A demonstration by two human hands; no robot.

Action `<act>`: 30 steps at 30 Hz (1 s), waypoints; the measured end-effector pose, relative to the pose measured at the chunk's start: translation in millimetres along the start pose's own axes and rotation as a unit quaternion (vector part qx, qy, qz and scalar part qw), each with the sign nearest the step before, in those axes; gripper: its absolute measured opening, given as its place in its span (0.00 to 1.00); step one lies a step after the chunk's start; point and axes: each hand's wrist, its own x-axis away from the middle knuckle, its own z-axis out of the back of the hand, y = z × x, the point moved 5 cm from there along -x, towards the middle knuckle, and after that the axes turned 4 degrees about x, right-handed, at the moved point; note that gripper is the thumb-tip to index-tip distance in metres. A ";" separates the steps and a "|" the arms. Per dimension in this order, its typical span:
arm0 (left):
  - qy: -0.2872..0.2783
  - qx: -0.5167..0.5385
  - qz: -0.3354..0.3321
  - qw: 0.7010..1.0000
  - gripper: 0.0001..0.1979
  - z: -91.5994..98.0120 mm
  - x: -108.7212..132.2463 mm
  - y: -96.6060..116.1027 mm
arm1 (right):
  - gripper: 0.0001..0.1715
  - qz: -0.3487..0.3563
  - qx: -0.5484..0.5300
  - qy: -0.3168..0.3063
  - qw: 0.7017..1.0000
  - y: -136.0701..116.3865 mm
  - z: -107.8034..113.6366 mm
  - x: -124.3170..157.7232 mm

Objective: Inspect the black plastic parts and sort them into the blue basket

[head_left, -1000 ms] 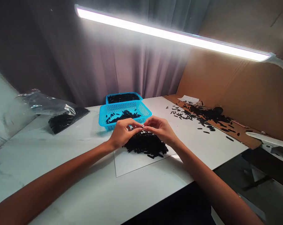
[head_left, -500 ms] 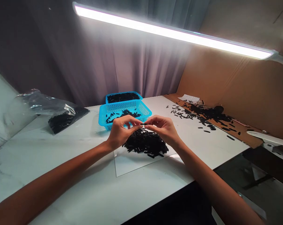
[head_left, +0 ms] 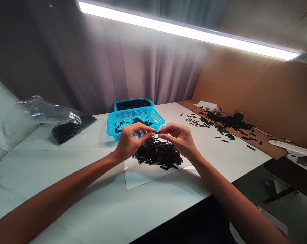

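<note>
My left hand [head_left: 133, 140] and my right hand [head_left: 180, 139] meet above a heap of small black rod-like pieces [head_left: 157, 155]. Between their fingertips is one small black piece [head_left: 156, 132], pinched in front of the basket rim. The heap lies on a clear plastic sheet [head_left: 143, 178], just below my hands. Behind them stands a blue plastic mesh basket [head_left: 135, 116] holding loose black pieces, partly hidden by my left hand. A second blue basket [head_left: 133, 101] sits directly behind it, also holding black pieces.
A clear plastic bag [head_left: 69, 128] of black pieces lies at the left on the white marble-look table [head_left: 92, 193]. To the right, black pieces scatter over the table and a cardboard sheet [head_left: 260, 140], with a paper slip [head_left: 209, 105]. A lamp bar [head_left: 189, 30] hangs overhead.
Both hands have risen slightly, and the small black piece stays between their fingertips. The whole view has shifted a little. The heap and baskets have not visibly changed.
</note>
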 end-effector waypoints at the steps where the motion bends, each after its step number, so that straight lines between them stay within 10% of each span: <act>1: 0.000 0.001 0.000 1.000 0.02 0.0 0.0 0.3 | 0.05 0.000 0.000 0.003 1.000 -0.4 0.1 0.0; 30: -0.028 0.041 0.022 0.999 0.08 -3.4 2.1 -1.2 | 0.07 -0.018 0.011 -0.003 1.000 -5.6 -0.7 2.0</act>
